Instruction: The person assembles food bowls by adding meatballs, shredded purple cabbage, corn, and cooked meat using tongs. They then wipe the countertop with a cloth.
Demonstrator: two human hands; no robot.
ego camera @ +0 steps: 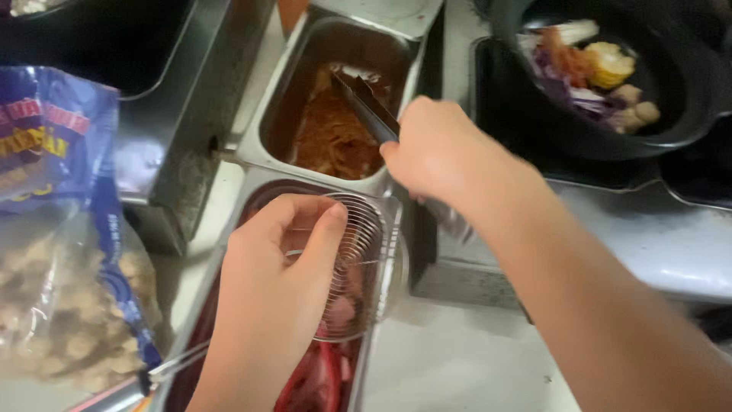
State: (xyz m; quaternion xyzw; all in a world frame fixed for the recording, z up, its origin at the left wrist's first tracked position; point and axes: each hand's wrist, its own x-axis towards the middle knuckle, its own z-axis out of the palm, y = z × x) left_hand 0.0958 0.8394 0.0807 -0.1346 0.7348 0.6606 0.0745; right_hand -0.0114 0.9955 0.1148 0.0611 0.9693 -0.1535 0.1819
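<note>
**Tongs reach far into the upper pan while the strainer waits just near of it**

While the right hand (438, 149) closes its grip around the handles of the dark metal tongs (366, 103), the tongs run on a slant, their long axis pointing far and left from the knuckles into the far steel pan (278, 114). Their tips sit over or in the brown, shredded, saucy food (332, 137) heaped there; whether they have pinched any of it I cannot tell. The right hand is clearly the nearer one to that food.

Just near of that pan, the left hand (278, 267) curls over the wire strainer (358, 263), thumb and fingers folded on its rim, so that grip is closed on the basket. The strainer is a round bowl of thin concentric wire, shiny and open-meshed, tilted over the near steel pan (244, 202), which holds glossy red strips (316, 378) and pale pink pieces. So the brown food lies far and slightly right of the strainer, a short way off.

At the left lies a crinkled clear and blue plastic bag (69, 252) of pale, lumpy pieces. Far right, a black bowl (686, 107) holds mixed items: purple shreds, a yellow chunk and pale round balls. Below the right forearm the grey table (457, 358) looks smooth and matt.
</note>
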